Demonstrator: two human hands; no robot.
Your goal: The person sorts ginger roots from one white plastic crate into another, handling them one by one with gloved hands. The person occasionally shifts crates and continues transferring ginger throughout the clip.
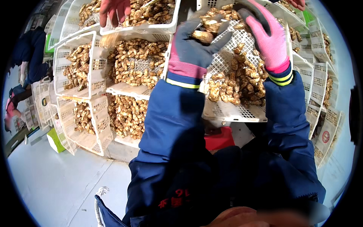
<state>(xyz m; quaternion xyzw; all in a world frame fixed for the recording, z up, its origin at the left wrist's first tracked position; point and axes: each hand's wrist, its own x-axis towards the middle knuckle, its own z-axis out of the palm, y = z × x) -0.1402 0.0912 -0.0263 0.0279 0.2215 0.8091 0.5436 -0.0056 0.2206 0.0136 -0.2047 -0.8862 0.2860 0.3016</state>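
Note:
A white plastic mesh crate (pixel 249 115) stands right before me, with knobbly brown-and-cream mushrooms (pixel 235 85) heaped in its near half. The lattice floor (pixel 218 61) shows through in its middle. My left hand (pixel 195 42), in a pink glove with a dark grey palm, curls around several mushrooms (pixel 202 36) above the crate's far left part. Farther right, my right hand (pixel 263 34) reaches over the crate in a matching glove, its fingers bent down near other mushrooms (pixel 241 26). The fingertips blur, and whether they grip anything is unclear.
Mushroom-filled crates (pixel 127 89) stand close on my left, and more crates (pixel 319 78) line the right. A co-worker's red-gloved hand (pixel 114 12) rests over a crate at upper left; another person's hand (pixel 297 3) shows at upper right. A red object (pixel 219 139) lies below my crate.

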